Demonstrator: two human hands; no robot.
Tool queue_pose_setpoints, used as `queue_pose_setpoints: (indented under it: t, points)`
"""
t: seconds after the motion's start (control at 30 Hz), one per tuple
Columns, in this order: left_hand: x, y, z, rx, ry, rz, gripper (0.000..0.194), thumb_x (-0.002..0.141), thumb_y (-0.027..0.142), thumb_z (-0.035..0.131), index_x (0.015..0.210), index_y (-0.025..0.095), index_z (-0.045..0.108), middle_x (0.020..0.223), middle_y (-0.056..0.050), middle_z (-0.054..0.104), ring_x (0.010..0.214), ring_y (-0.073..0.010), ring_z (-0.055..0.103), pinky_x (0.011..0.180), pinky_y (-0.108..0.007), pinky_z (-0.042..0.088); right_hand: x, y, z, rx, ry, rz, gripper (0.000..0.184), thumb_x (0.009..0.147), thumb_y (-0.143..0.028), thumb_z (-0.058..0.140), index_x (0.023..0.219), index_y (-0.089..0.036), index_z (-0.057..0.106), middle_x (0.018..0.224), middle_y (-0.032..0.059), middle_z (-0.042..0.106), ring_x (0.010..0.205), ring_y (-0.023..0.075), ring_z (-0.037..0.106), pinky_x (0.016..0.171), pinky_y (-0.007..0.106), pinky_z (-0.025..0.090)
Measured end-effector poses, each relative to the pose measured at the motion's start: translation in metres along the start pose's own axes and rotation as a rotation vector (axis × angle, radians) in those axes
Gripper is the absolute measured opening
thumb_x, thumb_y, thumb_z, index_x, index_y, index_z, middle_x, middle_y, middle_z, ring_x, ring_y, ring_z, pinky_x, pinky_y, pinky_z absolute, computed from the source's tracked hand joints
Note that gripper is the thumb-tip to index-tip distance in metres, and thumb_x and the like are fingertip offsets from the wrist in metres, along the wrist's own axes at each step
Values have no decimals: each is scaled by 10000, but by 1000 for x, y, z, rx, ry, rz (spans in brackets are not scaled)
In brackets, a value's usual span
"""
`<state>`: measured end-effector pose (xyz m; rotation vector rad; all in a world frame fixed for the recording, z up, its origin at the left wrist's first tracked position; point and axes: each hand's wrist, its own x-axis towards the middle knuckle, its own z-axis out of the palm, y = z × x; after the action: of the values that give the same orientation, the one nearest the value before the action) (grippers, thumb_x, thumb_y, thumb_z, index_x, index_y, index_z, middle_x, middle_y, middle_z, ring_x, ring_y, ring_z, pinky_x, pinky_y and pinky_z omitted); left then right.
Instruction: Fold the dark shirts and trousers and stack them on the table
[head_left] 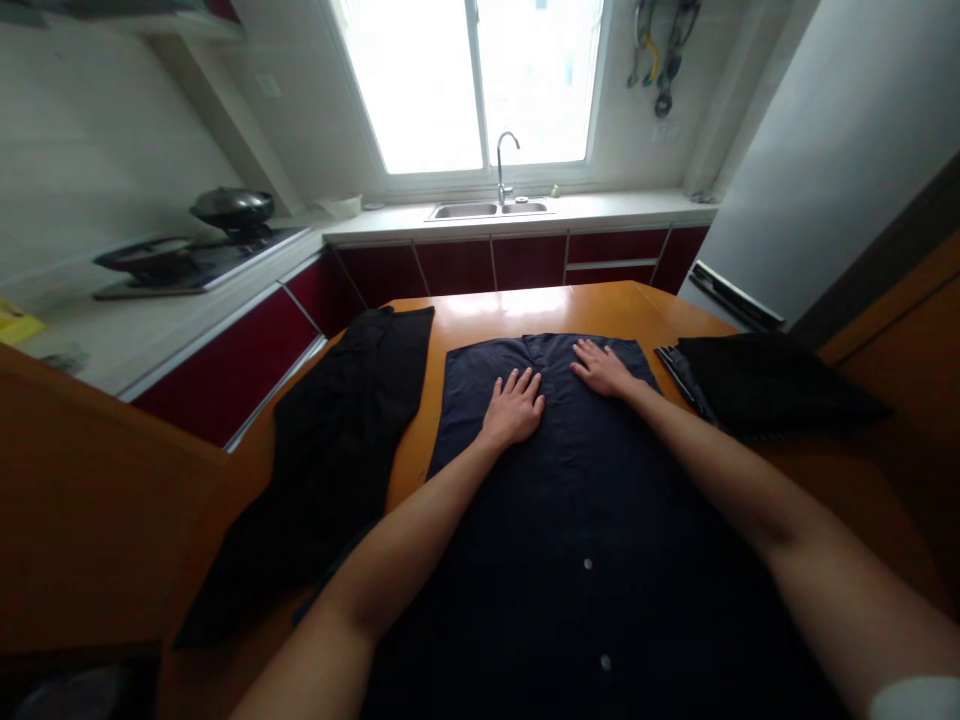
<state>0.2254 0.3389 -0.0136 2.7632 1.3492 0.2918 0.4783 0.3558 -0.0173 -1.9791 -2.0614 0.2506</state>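
A dark navy button-up shirt (555,490) lies spread on the orange-brown wooden table (480,308), its hem toward the window. Two pale buttons show along its front, close to me. My left hand (514,408) rests flat on the cloth left of the button placket, fingers stretched out. Farther up and to the right, my right hand (600,367) lies palm down near the hem, its fingers also extended. Neither hand grips the fabric. The shirt's upper part runs out of the bottom of the view.
A black garment (345,430) is laid along the table's left side. Folded dark clothes (772,383) sit at the right. Beyond are a counter with a sink (465,210), a stove (217,262) with pans at the left, and a fridge (817,150) at the right.
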Motion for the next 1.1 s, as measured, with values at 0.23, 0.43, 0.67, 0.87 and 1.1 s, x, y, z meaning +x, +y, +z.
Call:
queue_pose_setpoints:
  t: [0.23, 0.43, 0.67, 0.87, 1.1]
  points:
    - [-1, 1, -2, -6, -14, -17, 603, 1037, 462, 268, 1584, 222, 347, 1663, -42, 287, 1537, -287, 229, 1239, -538, 194, 1, 13, -29, 52, 133, 147, 562, 1075, -271, 291, 1521, 71, 315, 1626, 313, 204, 1541, 317, 154, 1208, 520, 95]
    - [0, 2, -3, 5, -33, -17, 611, 1035, 466, 260, 1591, 225, 328, 1672, -41, 265, 1544, -290, 205, 1242, -530, 174, -67, -36, -29, 93, 50, 96, 575, 1020, -346, 461, 1525, -76, 416, 1664, 222, 191, 1551, 313, 159, 1216, 522, 195]
    - [-3, 13, -28, -42, -129, -86, 590, 1040, 443, 284, 1595, 246, 303, 1696, -61, 174, 1560, -297, 139, 1231, -556, 170, -150, -85, -36, 164, -159, 133, 602, 998, -393, 492, 1534, -126, 421, 1665, 208, 206, 1556, 303, 151, 1221, 519, 205]
    - [-59, 15, -62, -82, -107, -93, 554, 1028, 417, 378, 1545, 221, 403, 1648, -115, 310, 1533, -332, 235, 1201, -596, 234, -198, -119, -39, 216, -121, 47, 643, 981, -409, 522, 1542, -118, 402, 1667, 220, 188, 1555, 303, 155, 1220, 499, 230]
    - [-195, -21, -99, -129, 21, -135, 413, 957, 275, 518, 1335, 159, 638, 1454, -120, 579, 1337, -239, 549, 1161, -342, 391, -229, -152, -32, 236, -73, -71, 606, 972, -361, 516, 1540, -175, 411, 1678, 185, 175, 1555, 315, 148, 1207, 572, 227]
